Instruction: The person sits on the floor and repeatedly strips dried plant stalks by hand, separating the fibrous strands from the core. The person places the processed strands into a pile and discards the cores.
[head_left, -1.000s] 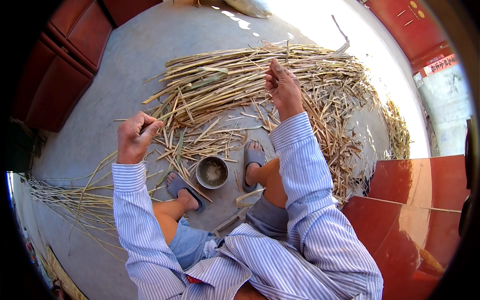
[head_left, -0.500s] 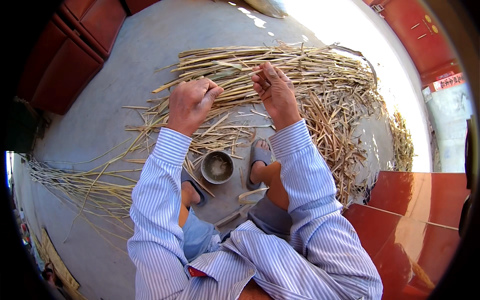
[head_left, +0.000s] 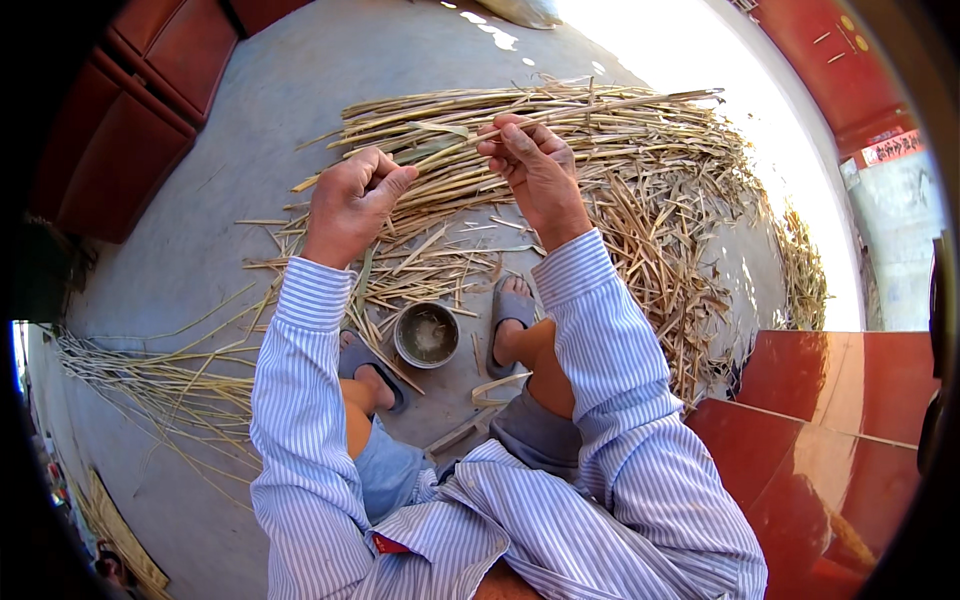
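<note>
Left hand (head_left: 350,205) and right hand (head_left: 535,175) pinch slender, straw-coloured stalk (head_left: 452,149) above heaped dry stalks (head_left: 650,150). Round bowl (head_left: 426,335) nearby, contents murky. Left grip partly hidden; stalk's left end hard to trace.

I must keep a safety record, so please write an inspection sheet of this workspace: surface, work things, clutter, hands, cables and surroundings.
Surface: grey floor, sunlit at upper right.
Work things: stalk running between left hand and right hand; stalk pile beyond; bowl between the feet.
Clutter: straw scraps beyond the feet and to the right.
Hands: left closed on the stalk; right at it, grip unclear.
Cables: nothing seen.
Surroundings: dark red furniture upper left, glossy red panel lower right.
</note>
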